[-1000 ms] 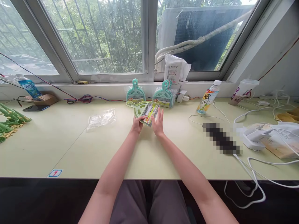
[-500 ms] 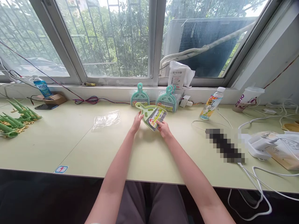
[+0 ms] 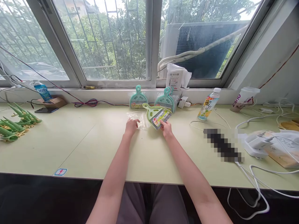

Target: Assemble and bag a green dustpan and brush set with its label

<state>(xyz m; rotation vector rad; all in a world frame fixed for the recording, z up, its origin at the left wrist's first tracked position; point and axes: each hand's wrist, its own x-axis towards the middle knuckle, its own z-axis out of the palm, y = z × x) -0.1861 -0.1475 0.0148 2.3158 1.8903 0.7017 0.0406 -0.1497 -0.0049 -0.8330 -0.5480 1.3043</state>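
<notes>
My right hand (image 3: 166,128) grips the lower right edge of a light green mini dustpan and brush set (image 3: 154,112), whose printed label faces up over the brush bristles. The set is tilted, with its handle pointing to the upper left. Beside it, my left hand (image 3: 132,126) is closed on a clear plastic bag (image 3: 143,117), fingers curled at its left side. The bag lies between my left hand and the set. Behind them, teal dustpan sets in clear wrap lean on the sill wall: one on the left (image 3: 138,99), several stacked on the right (image 3: 164,100).
A juice bottle (image 3: 208,105), a plastic cup (image 3: 244,99) and white cables with a power strip (image 3: 257,146) stand to the right. On the left are green plastic spiky pieces (image 3: 14,124), a phone (image 3: 46,110) and a blue bottle (image 3: 43,91). A white parcel (image 3: 175,77) rests at the window.
My left hand has let go of the dustpan's handle side and drawn the clear bag from the left toward the middle. The set has shifted slightly right in my right hand.
</notes>
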